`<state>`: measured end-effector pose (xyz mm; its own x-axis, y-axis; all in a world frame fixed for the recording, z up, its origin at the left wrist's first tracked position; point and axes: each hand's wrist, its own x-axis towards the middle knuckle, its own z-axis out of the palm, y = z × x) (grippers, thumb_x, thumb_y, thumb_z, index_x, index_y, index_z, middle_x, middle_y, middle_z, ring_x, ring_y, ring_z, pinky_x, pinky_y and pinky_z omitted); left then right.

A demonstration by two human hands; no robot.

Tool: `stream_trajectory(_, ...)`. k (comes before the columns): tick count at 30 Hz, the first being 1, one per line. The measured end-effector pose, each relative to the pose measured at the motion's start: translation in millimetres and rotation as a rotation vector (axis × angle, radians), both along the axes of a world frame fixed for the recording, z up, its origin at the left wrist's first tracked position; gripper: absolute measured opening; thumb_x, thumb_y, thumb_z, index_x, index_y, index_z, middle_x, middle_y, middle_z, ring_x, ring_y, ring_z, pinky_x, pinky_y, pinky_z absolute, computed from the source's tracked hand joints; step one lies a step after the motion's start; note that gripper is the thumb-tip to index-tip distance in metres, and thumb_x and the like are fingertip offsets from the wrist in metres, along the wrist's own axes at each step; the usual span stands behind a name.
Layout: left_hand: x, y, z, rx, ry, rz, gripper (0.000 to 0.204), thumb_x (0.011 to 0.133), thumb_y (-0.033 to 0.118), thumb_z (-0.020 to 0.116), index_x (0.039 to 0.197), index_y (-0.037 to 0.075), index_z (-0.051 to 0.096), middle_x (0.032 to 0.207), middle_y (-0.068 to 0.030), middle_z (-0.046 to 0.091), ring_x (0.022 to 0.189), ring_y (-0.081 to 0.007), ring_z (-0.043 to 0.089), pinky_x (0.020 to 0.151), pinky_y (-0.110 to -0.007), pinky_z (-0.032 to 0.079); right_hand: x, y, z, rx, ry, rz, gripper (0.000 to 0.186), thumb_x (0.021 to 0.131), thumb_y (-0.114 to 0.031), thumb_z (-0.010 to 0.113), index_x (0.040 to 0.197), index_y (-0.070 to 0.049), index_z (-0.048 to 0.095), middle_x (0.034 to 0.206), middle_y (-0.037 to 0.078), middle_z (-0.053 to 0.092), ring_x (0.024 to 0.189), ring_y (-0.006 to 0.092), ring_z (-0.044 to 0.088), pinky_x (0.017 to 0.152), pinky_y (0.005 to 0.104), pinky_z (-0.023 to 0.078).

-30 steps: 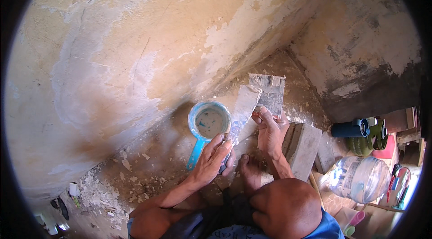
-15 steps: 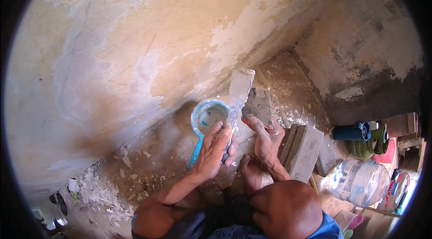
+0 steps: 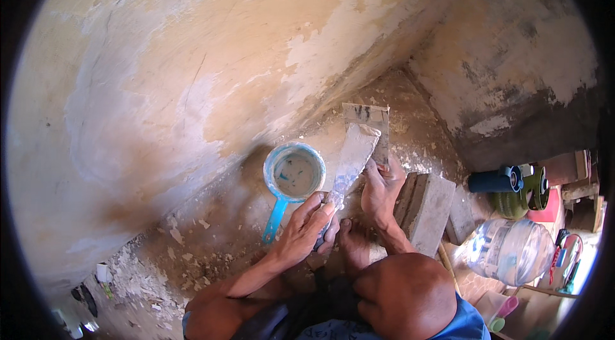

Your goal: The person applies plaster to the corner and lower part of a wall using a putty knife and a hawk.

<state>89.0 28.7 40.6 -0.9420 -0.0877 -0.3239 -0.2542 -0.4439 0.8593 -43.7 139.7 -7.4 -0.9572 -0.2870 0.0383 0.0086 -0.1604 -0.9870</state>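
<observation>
My left hand [image 3: 303, 230] is closed round the handle of a putty knife [image 3: 356, 151], whose wide blade is smeared with whitish paste and slants up to the right. Between the fingers of my right hand [image 3: 382, 198] is a thin, flat rectangular plate [image 3: 370, 113], greyish with dark marks near its far edge. The knife's blade overlaps the plate in view; whether they touch I cannot tell. Just left of the blade, a light-blue dipper [image 3: 269, 171] stands on the floor with pale, wet paste inside and its handle toward me.
A stained, patchy plastered wall [image 3: 160, 83] rises on the left and meets another wall [image 3: 519, 71] at the far right corner. Grey blocks [image 3: 433, 213] lie right of my hand. Farther right are a blue bottle [image 3: 494, 180] and a large clear water jug [image 3: 512, 251]. Flakes litter the floor.
The putty knife has dropped slightly and tilted rightward, across the plate. My right hand has raised the plate farther out, showing more of its face.
</observation>
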Motion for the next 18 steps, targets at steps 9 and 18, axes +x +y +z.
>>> stream_trajectory(9,-9.0,-5.6,10.9,0.109,0.086,0.172,0.023,0.100,0.028,0.041,0.102,0.006,0.045,0.064,-0.0035,0.047,0.045,-0.0097,0.040,0.039,-0.022,0.034,16.8,-6.6,-2.2,0.067,-0.059,0.086,0.028,0.089,-0.007,0.061,0.114,0.006,0.061,0.101,0.010,0.067,0.092,0.0148,0.061,0.085,0.0281,0.048)
stream_trajectory(18,13.0,-11.5,-13.4,0.022,-0.030,0.108,0.023,0.099,0.029,0.042,0.097,0.006,0.045,0.063,-0.0034,0.047,0.044,-0.0108,0.042,0.039,-0.024,0.033,-6.1,-3.5,4.3,-0.334,-0.355,0.021,0.023,0.087,-0.004,0.062,0.108,0.005,0.057,0.098,0.012,0.065,0.085,0.0206,0.065,0.080,0.0363,0.052)
